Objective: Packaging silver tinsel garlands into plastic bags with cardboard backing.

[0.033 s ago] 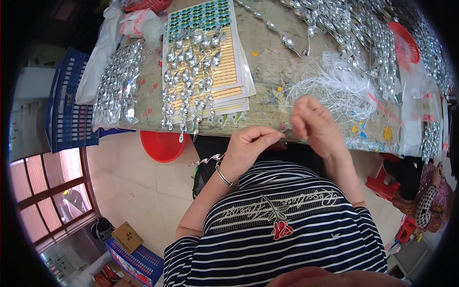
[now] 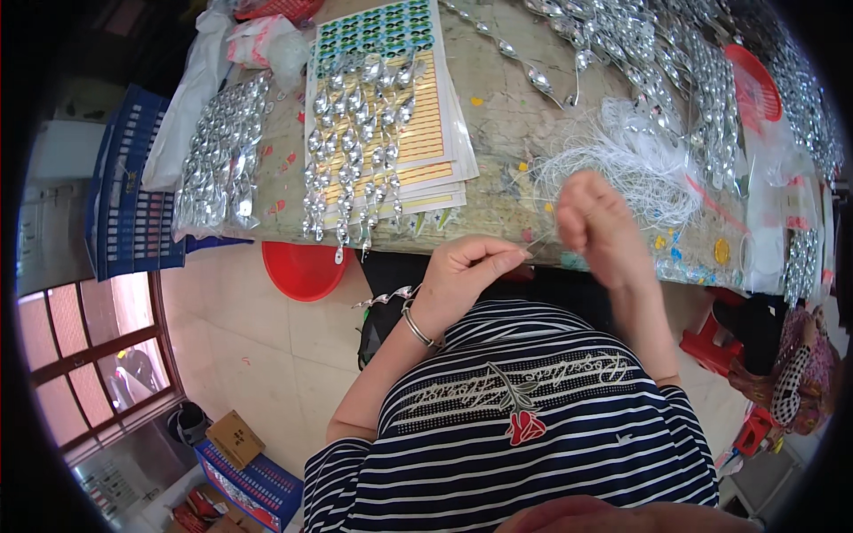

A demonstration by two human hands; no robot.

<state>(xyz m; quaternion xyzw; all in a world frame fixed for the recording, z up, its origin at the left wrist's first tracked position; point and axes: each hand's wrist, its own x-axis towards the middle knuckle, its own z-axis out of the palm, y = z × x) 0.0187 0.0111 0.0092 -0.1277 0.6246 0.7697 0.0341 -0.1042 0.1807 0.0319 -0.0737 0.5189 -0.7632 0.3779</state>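
Near the table's front edge, my left hand is closed, thumb and forefinger pinched together. A twisted silver strip sticks out from behind its wrist side, the rest hidden by the hand. From the pinched fingertips a thin white thread runs up toward my right hand. That hand is raised to the right, its fingers curled together and slightly blurred. Beyond it lies a loose heap of white threads. Several twisted silver spirals lie over printed sheets at the left.
A bundle of silver spirals rests at the table's left end, beside a blue plastic crate. More hanging spirals and a red basket occupy the right. Under the front edge sits a red basin; a red stool stands at right.
My right hand has moved a little to the right, away from the left, and more of the thread between them shows. My left hand stays nearly in place.
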